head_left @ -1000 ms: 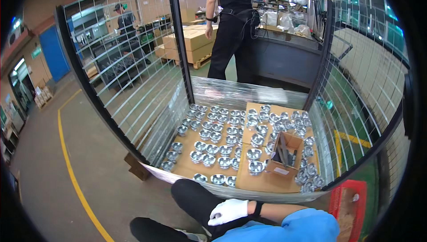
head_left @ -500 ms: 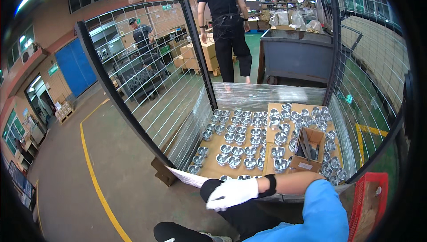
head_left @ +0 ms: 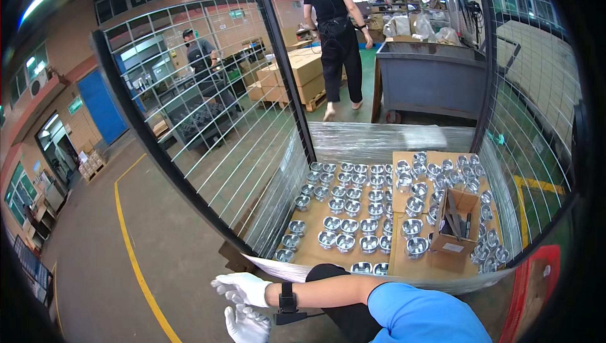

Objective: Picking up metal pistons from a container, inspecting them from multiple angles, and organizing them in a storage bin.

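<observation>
Both my hands wear white gloves and are close together at the lower left, outside the mesh-sided crate. My right hand point(head_left: 243, 289) reaches across from the right, a black band on its wrist; its fingers are stretched out and nothing shows in them. Just below it, my left hand point(head_left: 247, 326) has its fingers apart and holds nothing that I can see. Beyond them, shiny metal pistons point(head_left: 344, 242) stand in rows on brown cardboard point(head_left: 307, 246) inside the crate. A small open cardboard box point(head_left: 453, 242) with dark, long tools stands among the pistons on the right.
Black-framed wire mesh panels point(head_left: 208, 116) and clear plastic wrap point(head_left: 360, 141) enclose the pistons. A red plastic crate point(head_left: 527, 292) is at the lower right. Behind stands a grey metal bin point(head_left: 432, 81). One person point(head_left: 341, 40) walks beyond the crate; another person point(head_left: 201, 59) stands farther left.
My right hand has left my knee and swung left. My left hand has risen into view below it. The person in black has walked farther off, and the view has shifted slightly.
</observation>
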### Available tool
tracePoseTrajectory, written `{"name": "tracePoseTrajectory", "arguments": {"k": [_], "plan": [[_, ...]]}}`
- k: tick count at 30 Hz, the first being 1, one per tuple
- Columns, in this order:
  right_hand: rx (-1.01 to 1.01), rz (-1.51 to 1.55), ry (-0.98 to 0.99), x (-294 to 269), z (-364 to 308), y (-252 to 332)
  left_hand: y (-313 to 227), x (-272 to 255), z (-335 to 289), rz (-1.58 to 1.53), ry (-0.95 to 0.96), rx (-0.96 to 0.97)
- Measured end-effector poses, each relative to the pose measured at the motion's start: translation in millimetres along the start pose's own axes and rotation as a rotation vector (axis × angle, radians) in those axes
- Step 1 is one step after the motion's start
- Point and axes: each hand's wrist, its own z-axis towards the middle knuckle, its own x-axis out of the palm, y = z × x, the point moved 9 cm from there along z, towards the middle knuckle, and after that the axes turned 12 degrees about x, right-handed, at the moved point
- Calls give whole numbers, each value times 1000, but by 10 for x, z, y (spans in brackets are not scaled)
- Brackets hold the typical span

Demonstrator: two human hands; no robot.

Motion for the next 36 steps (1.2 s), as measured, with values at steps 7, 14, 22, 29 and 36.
{"name": "tracePoseTrajectory", "arguments": {"k": [7,14,22,29,36], "plan": [[-46,-322,-251,-303,-148,-66,73,-83,110,-82,217,96],[-411,-886,-383,-241,-118,57,185,-305,291,-43,-109,62],[-239,-631,-326,-236,-144,26,26,-488,159,-98,-169,179],[-252,-411,-302,-421,-145,144,85,-384,130,-84,-38,136],[-278,-420,-357,-508,-229,262,153,-408,145,10,-103,142]]}}
